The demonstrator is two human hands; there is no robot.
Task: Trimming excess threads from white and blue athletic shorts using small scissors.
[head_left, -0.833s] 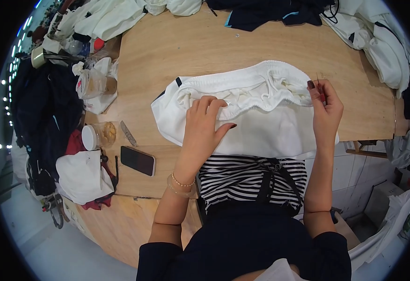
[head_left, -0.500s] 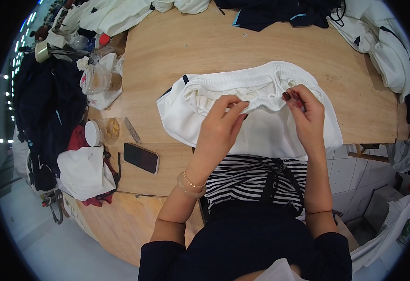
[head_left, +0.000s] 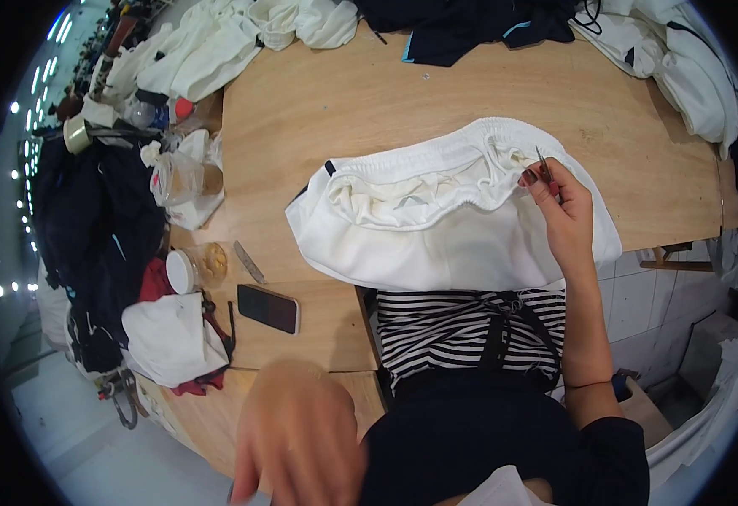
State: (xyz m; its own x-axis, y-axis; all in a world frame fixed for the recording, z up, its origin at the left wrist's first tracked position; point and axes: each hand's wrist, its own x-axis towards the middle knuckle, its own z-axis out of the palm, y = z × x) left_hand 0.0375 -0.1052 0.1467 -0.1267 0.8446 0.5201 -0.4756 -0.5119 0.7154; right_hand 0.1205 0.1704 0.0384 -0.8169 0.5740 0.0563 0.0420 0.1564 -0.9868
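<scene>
A white garment point(head_left: 436, 253) with a gathered elastic waistband point(head_left: 436, 154) lies on the wooden table in front of me, its opening facing up. My right hand point(head_left: 559, 202) is over the garment's right end, closed on small thread snips point(head_left: 544, 164) whose pointed metal tips stick up past the fingers; some red shows in the palm. Off the garment, at the lower left, my left hand point(head_left: 301, 438) is raised near the camera. It is smeared by motion, so its fingers cannot be read.
Left of the garment lie a phone point(head_left: 268, 309), a grey blade-like strip point(head_left: 249, 262), a white-lidded jar point(head_left: 196, 268) and a plastic bag point(head_left: 188, 181). Dark garments point(head_left: 91, 211) hang at the far left. White clothes point(head_left: 209, 51) and navy clothes point(head_left: 470, 29) are heaped along the back.
My left hand has let go of the waistband and swung down toward the lower left. The right hand stays near the garment's right end, with the snips' tips now showing upward.
</scene>
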